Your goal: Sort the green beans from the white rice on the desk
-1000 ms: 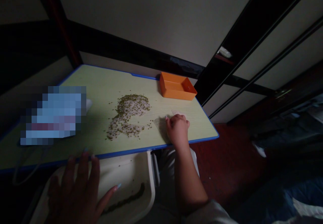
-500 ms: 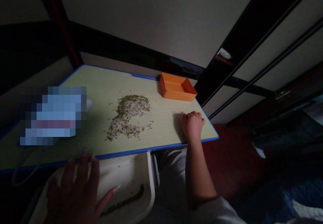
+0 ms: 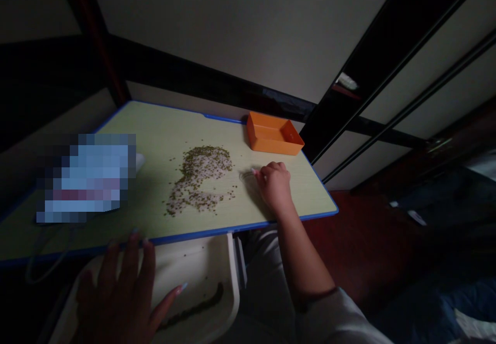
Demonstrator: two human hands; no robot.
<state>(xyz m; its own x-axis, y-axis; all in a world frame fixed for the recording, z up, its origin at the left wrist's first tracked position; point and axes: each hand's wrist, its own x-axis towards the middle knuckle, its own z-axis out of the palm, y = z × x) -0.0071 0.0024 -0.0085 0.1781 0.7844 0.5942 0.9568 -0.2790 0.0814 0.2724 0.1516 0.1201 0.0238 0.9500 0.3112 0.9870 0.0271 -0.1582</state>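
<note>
My right hand (image 3: 274, 185) is over the right half of the pale table (image 3: 155, 124), its fingers closed in a pinch. Faint thin curved lines (image 3: 248, 175) show at its fingertips; whether it grips anything there I cannot make out. Just left of it lies a spread of small green and whitish grains (image 3: 203, 171), in a curved patch. My left hand (image 3: 120, 287) is open in shadow, fingers spread, over a white drawer (image 3: 233, 292) at the table's front edge. Touch there is unclear. Dark material (image 3: 197, 307) forms a curved strip in the drawer.
An orange open box (image 3: 276, 142) stands at the table's back right. A blurred-out bluish object (image 3: 93, 171) occupies the left side, with a pale cord loop (image 3: 48, 271) below it. Dark-framed cabinet panels (image 3: 232, 24) rise behind the table.
My right hand has moved left across the table, closer to the grains, and its pinched fingertips now show. My left hand stays nearly where it was. The view has shifted slightly.
</note>
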